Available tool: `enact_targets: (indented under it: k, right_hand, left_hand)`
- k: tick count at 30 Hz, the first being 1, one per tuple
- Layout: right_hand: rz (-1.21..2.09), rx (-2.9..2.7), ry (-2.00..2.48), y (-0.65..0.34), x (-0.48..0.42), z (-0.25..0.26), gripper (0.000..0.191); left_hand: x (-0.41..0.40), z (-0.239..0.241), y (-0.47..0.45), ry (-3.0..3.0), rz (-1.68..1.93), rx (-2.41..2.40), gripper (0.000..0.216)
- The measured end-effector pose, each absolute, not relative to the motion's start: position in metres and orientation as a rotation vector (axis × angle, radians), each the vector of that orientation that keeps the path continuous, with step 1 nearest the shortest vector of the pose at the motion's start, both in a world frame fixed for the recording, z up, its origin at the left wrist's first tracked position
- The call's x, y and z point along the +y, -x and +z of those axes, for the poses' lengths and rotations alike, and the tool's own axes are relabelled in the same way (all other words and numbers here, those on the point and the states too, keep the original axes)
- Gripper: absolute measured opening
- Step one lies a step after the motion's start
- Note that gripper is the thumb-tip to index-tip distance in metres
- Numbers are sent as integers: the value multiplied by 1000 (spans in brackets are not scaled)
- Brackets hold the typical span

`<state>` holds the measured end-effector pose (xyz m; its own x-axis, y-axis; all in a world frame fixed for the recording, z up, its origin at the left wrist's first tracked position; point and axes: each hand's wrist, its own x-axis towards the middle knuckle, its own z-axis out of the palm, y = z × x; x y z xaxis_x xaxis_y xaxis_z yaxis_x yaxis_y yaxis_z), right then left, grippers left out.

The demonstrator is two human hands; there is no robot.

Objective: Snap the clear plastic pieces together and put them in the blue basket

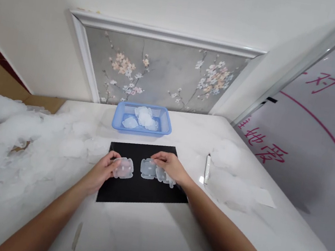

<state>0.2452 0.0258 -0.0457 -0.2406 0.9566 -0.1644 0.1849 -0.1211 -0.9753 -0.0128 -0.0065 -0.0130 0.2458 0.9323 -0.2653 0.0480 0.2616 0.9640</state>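
Note:
A black mat [144,190] lies on the white table [149,234]. On it, my left hand [101,171] is closed on the left edge of a translucent plastic piece [124,168]. My right hand [170,165] rests with curled fingers on a second translucent plastic piece [149,168], which runs on under the palm to another part [167,180]. The two pieces lie a little apart on the mat.
A blue basket [167,127] with a few similar plastic pieces stands behind the mat. Heaps of translucent plastic pieces [6,145] cover the table's left side, a smaller heap [230,174] lies right. A white pen-like tool [207,168] lies beside the mat. A whiteboard [315,124] stands at right.

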Motion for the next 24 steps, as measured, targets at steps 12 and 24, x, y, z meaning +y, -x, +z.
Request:
enact_targets:
  k: [12, 24]
  right_hand:
    - [822, -1994, 1225, -229, 13, -42, 28]
    - [886, -2040, 1049, -216, 3, -41, 17]
  left_hand:
    - [0, -24, 15, -734, 838, 953, 39]
    - [-3, -15, 15, -1072, 794, 966, 49]
